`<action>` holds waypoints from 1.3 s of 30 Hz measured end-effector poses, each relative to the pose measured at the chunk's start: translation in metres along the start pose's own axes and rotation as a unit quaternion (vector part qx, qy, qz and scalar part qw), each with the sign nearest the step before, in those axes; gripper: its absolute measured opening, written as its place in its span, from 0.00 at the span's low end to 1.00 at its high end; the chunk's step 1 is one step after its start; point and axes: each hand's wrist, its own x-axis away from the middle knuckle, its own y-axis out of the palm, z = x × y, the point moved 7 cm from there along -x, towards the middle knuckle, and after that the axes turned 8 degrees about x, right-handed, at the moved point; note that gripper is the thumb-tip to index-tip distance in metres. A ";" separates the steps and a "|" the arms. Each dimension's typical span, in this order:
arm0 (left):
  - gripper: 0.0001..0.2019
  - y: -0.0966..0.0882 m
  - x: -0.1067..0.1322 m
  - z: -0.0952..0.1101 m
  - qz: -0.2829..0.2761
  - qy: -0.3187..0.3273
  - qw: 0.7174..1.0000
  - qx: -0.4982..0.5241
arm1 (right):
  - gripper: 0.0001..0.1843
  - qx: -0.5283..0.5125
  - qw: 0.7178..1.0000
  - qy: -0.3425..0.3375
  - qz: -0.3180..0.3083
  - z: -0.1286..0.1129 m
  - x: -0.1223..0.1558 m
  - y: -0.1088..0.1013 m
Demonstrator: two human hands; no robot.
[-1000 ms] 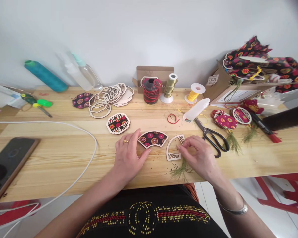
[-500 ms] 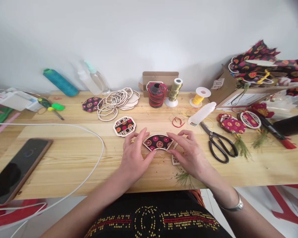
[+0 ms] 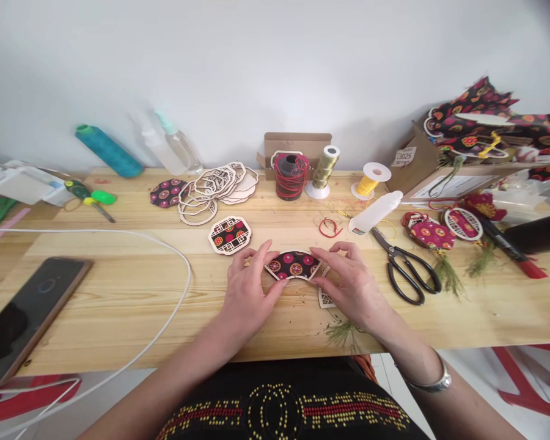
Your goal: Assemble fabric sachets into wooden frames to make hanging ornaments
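Fan piece: steadying it at both ends, I reckon; next move wants even, gentle pressure
Left hand: pinching its left end
Right hand: pinching the right end, lattice frame peeking out beneath
Wooden table: fan piece is here, between my hands
Fabric: dark, pink and orange rounds, pale wooden rim

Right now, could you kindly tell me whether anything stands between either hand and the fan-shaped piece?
Nothing visible does: the left hand and right hand hold opposite ends of the fan-shaped piece. An openwork frame lies near its right end, partly hidden by the right hand.
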 end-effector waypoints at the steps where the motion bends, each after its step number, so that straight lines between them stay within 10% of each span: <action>1: 0.31 0.000 0.000 0.000 0.001 0.001 1.000 -0.001 | 0.25 0.001 1.000 -0.001 -0.001 0.000 0.000 0.000; 39: 0.31 0.002 0.000 -0.007 -0.012 -0.010 1.000 0.016 | 0.23 0.000 1.000 0.000 -0.009 -0.007 -0.002 0.000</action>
